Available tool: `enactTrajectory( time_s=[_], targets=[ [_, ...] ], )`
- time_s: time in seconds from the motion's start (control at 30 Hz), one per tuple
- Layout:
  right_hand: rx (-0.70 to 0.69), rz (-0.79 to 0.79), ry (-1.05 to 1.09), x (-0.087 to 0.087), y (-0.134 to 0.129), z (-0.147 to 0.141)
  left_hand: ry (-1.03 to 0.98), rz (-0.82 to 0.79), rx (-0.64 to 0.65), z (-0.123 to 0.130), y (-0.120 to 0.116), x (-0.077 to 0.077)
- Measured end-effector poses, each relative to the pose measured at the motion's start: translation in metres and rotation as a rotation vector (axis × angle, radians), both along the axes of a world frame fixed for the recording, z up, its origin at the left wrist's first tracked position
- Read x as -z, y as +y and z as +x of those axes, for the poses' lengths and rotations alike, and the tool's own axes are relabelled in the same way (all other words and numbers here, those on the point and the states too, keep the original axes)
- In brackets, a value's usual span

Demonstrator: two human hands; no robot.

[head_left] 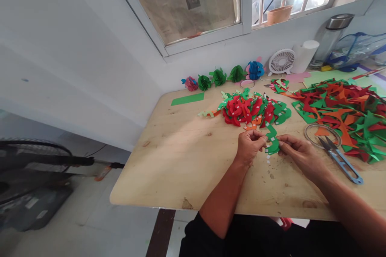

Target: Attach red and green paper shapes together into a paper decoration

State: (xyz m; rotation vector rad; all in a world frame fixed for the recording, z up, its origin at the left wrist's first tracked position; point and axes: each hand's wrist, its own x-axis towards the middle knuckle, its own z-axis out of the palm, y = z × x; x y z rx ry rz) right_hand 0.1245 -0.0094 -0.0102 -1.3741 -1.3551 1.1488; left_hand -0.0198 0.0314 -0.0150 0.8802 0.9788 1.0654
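Note:
Between my hands is a wavy green paper cutout (272,141) with small white squares on it. My left hand (251,144) pinches its left edge between thumb and fingers. On the other side, my right hand (294,150) grips the right edge in the same way. A small white square (268,162) shows just under the lower end of the cutout. Beyond my hands lies a pile of red, green and orange paper cutouts (244,108), many also dotted with white squares.
Thread snips (343,162) and a tape roll (308,128) lie right of my hands, beside a heap of paper scraps (346,112). Folded paper figures (218,77) line the wall near a small white fan (282,62). A green paper strip (187,99) lies at the back left.

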Motion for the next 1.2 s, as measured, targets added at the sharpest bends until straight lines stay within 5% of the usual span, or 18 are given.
enactTrajectory(
  time_s=[1.2],
  targets=[
    [0.002,-0.024,0.002,-0.0043,-0.0003,-0.0014,-0.05,-0.046,-0.001,0.0002,-0.0008,-0.0031]
  ],
)
